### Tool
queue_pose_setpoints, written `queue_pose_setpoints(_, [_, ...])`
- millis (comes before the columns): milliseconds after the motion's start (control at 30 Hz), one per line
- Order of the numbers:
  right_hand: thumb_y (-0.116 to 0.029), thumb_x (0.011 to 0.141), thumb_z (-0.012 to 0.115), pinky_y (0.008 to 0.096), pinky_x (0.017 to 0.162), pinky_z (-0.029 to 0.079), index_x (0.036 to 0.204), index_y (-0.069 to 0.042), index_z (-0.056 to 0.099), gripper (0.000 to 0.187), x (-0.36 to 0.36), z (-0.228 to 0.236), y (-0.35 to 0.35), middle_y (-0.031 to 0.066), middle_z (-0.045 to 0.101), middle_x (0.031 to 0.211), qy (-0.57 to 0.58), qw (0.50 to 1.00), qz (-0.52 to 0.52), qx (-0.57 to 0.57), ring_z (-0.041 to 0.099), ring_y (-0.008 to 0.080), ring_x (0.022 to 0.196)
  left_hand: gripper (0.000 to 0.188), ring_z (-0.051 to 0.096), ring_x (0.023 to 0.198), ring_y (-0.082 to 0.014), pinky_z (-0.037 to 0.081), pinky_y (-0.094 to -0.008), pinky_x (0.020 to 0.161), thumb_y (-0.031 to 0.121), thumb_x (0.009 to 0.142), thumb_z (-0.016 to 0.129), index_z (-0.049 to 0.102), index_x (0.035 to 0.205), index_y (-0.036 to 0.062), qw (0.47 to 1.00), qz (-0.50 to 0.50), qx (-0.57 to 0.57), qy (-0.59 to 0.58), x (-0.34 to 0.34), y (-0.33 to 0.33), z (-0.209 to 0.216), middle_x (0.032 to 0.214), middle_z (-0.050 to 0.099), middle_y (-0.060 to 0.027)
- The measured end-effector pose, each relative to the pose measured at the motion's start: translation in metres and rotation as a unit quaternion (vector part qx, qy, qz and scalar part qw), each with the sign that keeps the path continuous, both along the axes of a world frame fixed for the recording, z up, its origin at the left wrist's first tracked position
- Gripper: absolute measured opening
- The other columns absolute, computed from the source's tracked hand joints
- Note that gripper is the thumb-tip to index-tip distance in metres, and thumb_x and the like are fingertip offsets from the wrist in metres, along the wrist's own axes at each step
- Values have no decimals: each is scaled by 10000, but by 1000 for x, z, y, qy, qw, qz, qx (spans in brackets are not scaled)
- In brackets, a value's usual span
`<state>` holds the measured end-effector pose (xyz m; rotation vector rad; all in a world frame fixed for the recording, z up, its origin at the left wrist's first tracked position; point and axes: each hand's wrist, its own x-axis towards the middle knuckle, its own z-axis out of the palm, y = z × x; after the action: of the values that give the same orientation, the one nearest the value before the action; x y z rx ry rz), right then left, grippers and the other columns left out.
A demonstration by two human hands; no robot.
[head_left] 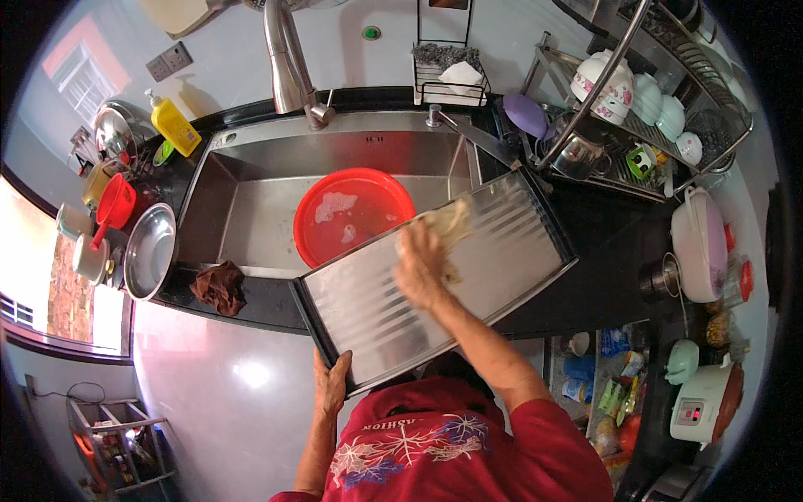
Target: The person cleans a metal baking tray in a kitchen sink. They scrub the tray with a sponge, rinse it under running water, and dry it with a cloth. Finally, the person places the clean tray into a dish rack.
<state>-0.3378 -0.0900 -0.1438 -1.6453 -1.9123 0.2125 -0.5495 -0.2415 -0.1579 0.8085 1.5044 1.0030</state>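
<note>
While left hand (332,378) grips the near-left corner of the ribbed metal tray (493,255), right hand (421,261), blurred, holds a pale cloth (452,222) against its face.
Brown cloth (217,288) on black counter (276,296); red basin (395,189) in sink (258,217), partly hidden by tray; tray slants across sink's front-right and counter.

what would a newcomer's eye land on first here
Likely the bright red basin in the steel sink. Next, the dark-edged metal panel slanting across the sink's near right corner: the left hand grips its left end, the right hand holds a pale cloth on it.
</note>
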Motion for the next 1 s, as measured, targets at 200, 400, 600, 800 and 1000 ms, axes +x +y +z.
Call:
queue_pose_setpoints(200, [-80,746,505,429,884,378,1141,30,429,417,-46,1,-54,194,397,1233,-22,962,271,8,411,323,1064,413,495,795,-129,430,-254,701,105,785,596,432,1151,6,999,31,23,-27,8,1,-2,932,537,-56])
queue_pose_setpoints(400, [-229,752,588,408,870,371,1083,-60,511,380,48,8,-16,90,481,1151,-118,982,129,75,452,225,1038,410,497,768,-118,423,-248,693,81,762,611,452,1136,29,996,50,29,-69,11,-1,-5,907,538,-22])
queue_pose_setpoints(600, [-245,780,605,407,805,411,1052,-30,503,361,154,10,26,100,480,1109,-170,982,-48,69,465,252,999,386,492,752,-110,421,-247,688,80,762,604,458,1117,41,995,57,40,-76,15,-1,2,884,534,-15])
queue_pose_setpoints(800, [-195,753,570,354,710,471,1050,-9,504,357,207,19,34,103,509,1033,-300,941,-135,83,505,243,922,353,441,665,-76,373,-215,582,73,746,612,477,1072,56,996,59,28,-68,12,-3,-7,788,478,20])
queue_pose_setpoints(1000, [-207,766,589,380,675,532,1103,1,468,414,212,25,-12,161,426,1131,-271,937,-194,-103,514,310,915,278,427,618,-72,360,-215,548,67,745,607,478,991,57,994,69,36,-75,14,-4,-5,723,451,36])
